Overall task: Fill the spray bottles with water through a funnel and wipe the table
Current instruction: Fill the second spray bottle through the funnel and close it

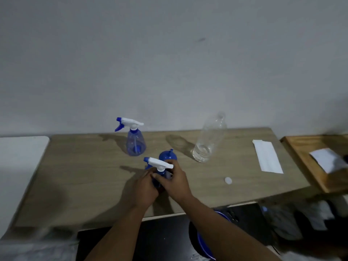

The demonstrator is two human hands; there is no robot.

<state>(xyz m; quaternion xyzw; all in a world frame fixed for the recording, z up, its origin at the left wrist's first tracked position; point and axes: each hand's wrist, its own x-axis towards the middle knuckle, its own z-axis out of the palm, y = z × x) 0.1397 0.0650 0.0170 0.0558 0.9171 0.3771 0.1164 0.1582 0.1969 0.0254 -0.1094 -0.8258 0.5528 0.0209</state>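
Observation:
Near the table's middle a blue spray bottle (159, 167) with a white trigger head stands between my hands. My left hand (146, 187) wraps its body; my right hand (174, 182) grips its neck under the trigger head. Just behind it a blue funnel (167, 155) lies upside down on the table. A second blue spray bottle (136, 141) with its head on stands farther back to the left. A clear plastic water bottle (208, 141), uncapped with a little water at the bottom, stands back right. Its white cap (228, 180) lies on the table. A folded white tissue (266, 156) lies at the right.
The wooden table (79, 178) runs along a grey wall. A wooden tray (301, 157) holding crumpled paper sits at the right end. A white surface (20, 157) adjoins the left end. Below the front edge are a blue basin (204, 242) and dark items.

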